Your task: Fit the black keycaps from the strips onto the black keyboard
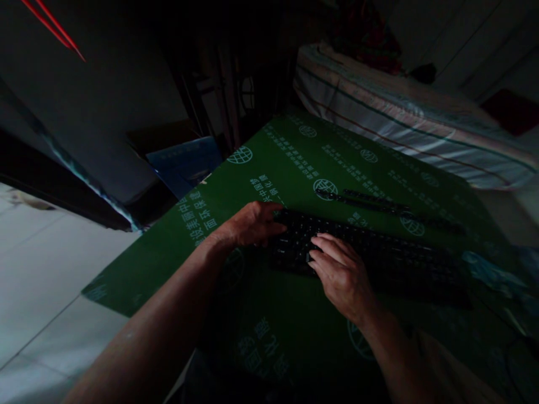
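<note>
A black keyboard (404,255) lies at a slant across the green board with pale printed lettering. My left hand (252,224) is closed on the keyboard's left end, thumb and fingers at its edge. Over the left part of the keys, my right hand (343,275) is bent with its fingers close together and the tips down at a key. Whatever those fingertips may hold is too small and dark to make out. Behind the keyboard lie rows of small dark pieces (374,202); their kind is unclear in the dim light.
The green board (160,269) has its left edge above a pale tiled floor (37,325). A crumpled bluish plastic bag (492,272) lies right of the keyboard. Beyond stand a blue box (185,160) and a bed with a striped cover (379,106). A thin cable runs at the lower right.
</note>
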Demonstrator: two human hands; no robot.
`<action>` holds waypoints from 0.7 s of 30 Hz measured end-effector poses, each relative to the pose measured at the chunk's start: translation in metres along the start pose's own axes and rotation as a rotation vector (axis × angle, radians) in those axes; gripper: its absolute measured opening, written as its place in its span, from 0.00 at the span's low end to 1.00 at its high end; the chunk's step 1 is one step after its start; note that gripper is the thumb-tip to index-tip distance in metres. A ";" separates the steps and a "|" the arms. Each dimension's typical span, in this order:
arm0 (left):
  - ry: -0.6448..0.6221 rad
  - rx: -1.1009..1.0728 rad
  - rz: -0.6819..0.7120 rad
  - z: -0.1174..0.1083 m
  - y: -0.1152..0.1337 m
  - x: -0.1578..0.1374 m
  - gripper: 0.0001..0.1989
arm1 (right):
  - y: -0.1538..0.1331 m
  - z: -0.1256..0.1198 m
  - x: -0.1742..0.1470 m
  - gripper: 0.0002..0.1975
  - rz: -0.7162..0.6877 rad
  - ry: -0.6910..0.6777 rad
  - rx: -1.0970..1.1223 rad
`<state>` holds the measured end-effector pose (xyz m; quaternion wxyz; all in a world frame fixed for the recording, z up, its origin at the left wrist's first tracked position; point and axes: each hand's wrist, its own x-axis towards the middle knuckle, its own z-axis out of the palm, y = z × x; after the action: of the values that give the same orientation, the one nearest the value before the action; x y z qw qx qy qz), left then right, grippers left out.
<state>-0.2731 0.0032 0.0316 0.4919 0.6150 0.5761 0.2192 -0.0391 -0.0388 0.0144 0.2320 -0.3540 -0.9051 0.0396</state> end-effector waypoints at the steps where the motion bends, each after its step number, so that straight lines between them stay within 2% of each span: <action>1: 0.005 0.001 0.004 0.000 -0.001 0.000 0.35 | 0.000 0.000 0.000 0.09 -0.001 0.002 0.000; 12: 0.012 -0.011 0.036 0.000 -0.002 0.003 0.34 | -0.004 -0.001 0.002 0.11 -0.011 -0.053 -0.078; 21: 0.012 0.002 0.059 0.000 -0.004 0.006 0.33 | -0.010 0.008 -0.007 0.14 -0.026 0.097 -0.152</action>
<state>-0.2735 0.0082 0.0264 0.4810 0.6310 0.5607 0.2368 -0.0443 -0.0503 0.0070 0.2488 -0.3604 -0.8977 -0.0494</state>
